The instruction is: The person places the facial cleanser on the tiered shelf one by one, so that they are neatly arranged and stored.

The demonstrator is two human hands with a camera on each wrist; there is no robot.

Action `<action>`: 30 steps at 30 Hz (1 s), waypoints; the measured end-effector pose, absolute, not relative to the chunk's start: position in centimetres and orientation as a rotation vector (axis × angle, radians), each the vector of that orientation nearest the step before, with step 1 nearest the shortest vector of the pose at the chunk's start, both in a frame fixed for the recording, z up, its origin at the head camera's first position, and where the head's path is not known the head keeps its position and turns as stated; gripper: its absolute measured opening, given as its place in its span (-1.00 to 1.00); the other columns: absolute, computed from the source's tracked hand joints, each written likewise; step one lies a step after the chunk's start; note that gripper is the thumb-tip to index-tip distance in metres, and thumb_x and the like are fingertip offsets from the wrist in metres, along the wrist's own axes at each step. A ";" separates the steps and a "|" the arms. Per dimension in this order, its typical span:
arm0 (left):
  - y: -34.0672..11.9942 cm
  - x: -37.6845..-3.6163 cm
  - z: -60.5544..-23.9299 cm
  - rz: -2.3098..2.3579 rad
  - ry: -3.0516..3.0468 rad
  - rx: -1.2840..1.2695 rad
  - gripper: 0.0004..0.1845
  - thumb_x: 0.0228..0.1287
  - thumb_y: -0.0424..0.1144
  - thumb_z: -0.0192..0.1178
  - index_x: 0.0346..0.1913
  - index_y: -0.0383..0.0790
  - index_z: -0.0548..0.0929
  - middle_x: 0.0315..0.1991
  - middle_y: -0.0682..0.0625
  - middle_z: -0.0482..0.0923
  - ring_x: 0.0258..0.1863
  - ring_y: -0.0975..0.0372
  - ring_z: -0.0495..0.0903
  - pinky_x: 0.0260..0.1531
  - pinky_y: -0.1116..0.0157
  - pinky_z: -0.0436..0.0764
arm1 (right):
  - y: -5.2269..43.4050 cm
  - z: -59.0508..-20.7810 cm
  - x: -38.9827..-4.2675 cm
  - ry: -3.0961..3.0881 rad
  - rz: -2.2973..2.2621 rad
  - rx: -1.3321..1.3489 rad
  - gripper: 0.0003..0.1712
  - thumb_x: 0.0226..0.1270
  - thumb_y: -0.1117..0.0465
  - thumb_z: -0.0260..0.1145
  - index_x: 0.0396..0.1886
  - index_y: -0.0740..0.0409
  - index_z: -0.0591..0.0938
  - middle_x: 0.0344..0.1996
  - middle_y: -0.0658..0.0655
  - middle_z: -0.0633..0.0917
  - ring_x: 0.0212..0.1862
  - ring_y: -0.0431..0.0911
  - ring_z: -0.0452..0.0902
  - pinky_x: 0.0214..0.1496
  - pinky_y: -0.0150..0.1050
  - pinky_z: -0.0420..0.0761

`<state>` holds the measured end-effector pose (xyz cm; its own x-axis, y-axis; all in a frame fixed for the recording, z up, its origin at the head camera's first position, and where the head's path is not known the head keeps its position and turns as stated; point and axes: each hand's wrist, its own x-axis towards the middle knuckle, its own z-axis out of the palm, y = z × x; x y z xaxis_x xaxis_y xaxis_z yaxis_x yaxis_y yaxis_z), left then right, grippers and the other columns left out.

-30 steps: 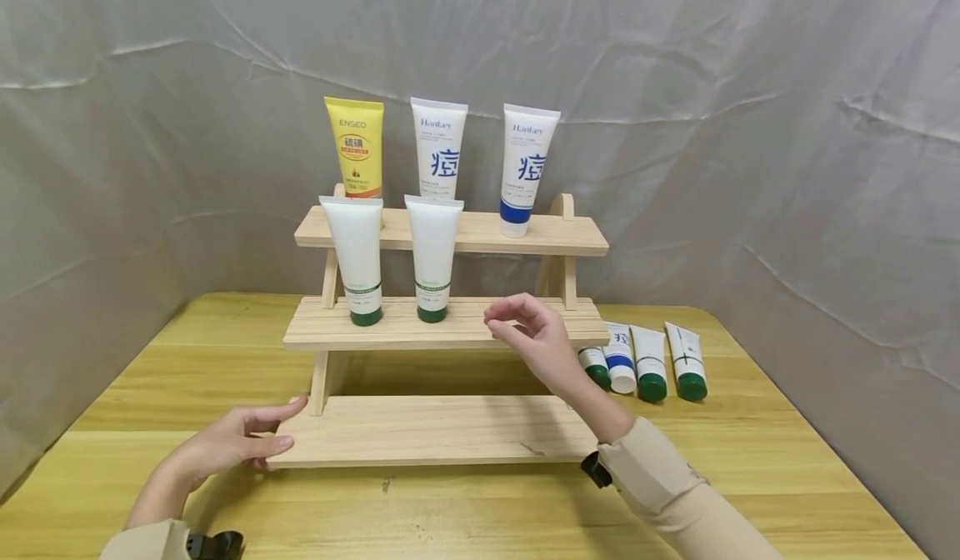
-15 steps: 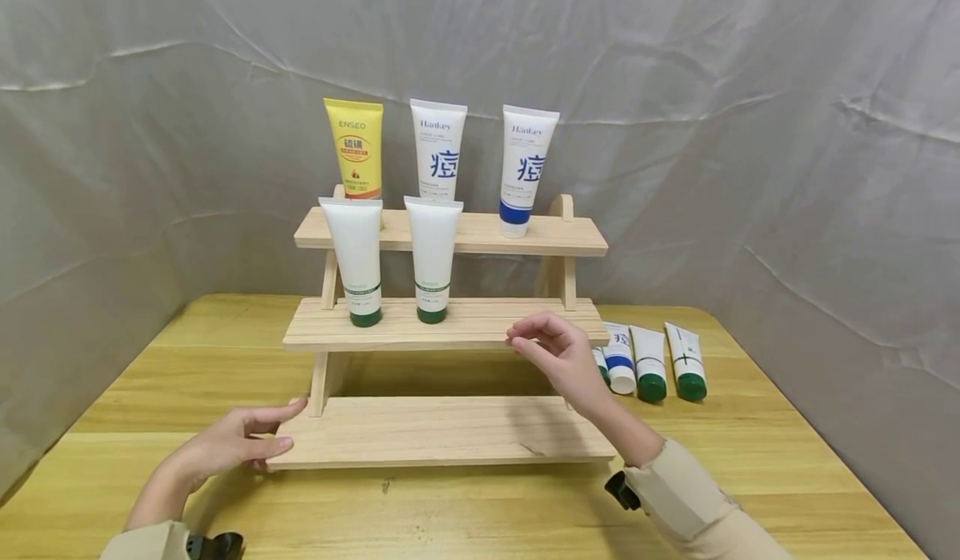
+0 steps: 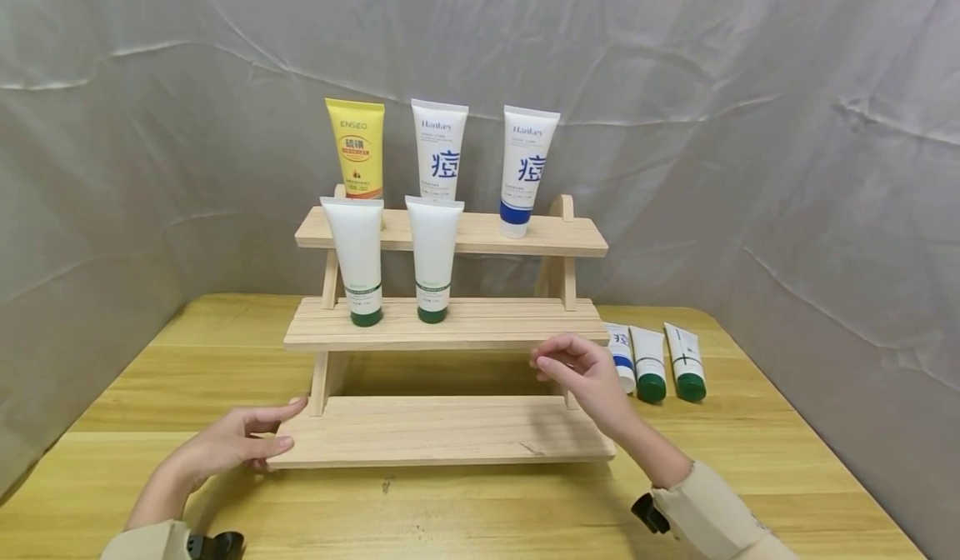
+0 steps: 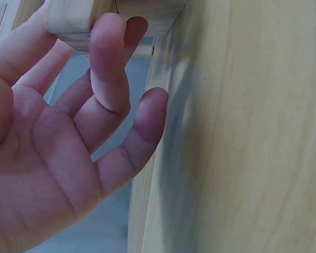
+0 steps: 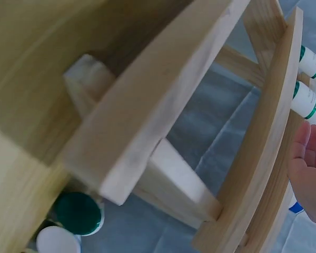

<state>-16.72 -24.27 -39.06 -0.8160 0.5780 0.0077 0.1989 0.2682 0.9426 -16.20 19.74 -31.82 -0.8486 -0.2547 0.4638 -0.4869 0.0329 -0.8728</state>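
A three-tier wooden display stand (image 3: 450, 431) stands on the table. At the left end of its bottom board, my left hand (image 3: 225, 443) grips the corner; in the left wrist view the fingers (image 4: 108, 52) curl at the board's end. My right hand (image 3: 585, 377) holds nothing, its fingers loosely bent, in front of the stand's right side just below the middle board. Two white tubes with green caps (image 3: 356, 252) (image 3: 433, 252) stand on the middle tier. On the top tier are a yellow tube (image 3: 356, 145) and two white-and-blue tubes (image 3: 440, 147) (image 3: 529, 152).
Several more tubes lie on the table right of the stand, among them a blue-banded one (image 3: 621, 352) and two green-capped ones (image 3: 649, 356) (image 3: 684, 356). Grey cloth (image 3: 750, 127) hangs behind and at both sides of the wooden table (image 3: 465, 514).
My right hand has drawn back from the middle tier, moving right and down toward the table's front. The left hand, the stand and the tubes have stayed put.
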 end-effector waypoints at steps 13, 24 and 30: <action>-24.3 -16.7 -39.0 1.561 2.213 0.704 -0.49 0.30 -0.32 0.09 0.09 0.46 0.39 0.05 -0.49 0.30 -0.59 0.32 0.44 -0.57 0.36 0.49 | 23.1 -33.1 -15.1 -2.132 1.855 0.792 -0.84 0.23 0.52 0.13 -0.27 0.64 0.43 -0.33 -0.05 0.65 -0.30 -0.23 0.59 -0.31 -0.30 0.61; -24.2 -16.7 -39.1 1.564 2.211 0.708 -0.46 0.30 -0.34 0.08 0.05 0.54 0.38 0.08 -0.56 0.24 -0.60 0.31 0.45 -0.58 0.35 0.50 | 26.3 -34.3 -14.4 -2.151 1.816 0.726 -0.87 0.24 0.56 0.10 -0.26 0.64 0.43 -0.34 -0.09 0.67 -0.32 -0.26 0.59 -0.33 -0.37 0.59; -24.2 -16.7 -39.0 1.556 2.217 0.692 -0.49 0.31 -0.33 0.08 0.08 0.48 0.39 0.08 -0.54 0.26 -0.60 0.31 0.45 -0.58 0.34 0.51 | 28.4 -35.0 -14.3 -2.145 1.792 0.734 -0.88 0.23 0.59 0.08 -0.25 0.60 0.47 -0.34 -0.05 0.67 -0.31 -0.25 0.60 -0.33 -0.34 0.60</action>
<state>-16.70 -24.21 -39.02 -0.8216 0.5701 -0.0018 0.1921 0.2799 0.9406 -14.31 28.42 -34.99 -0.8415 -0.2167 0.4949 -0.5256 0.1163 -0.8428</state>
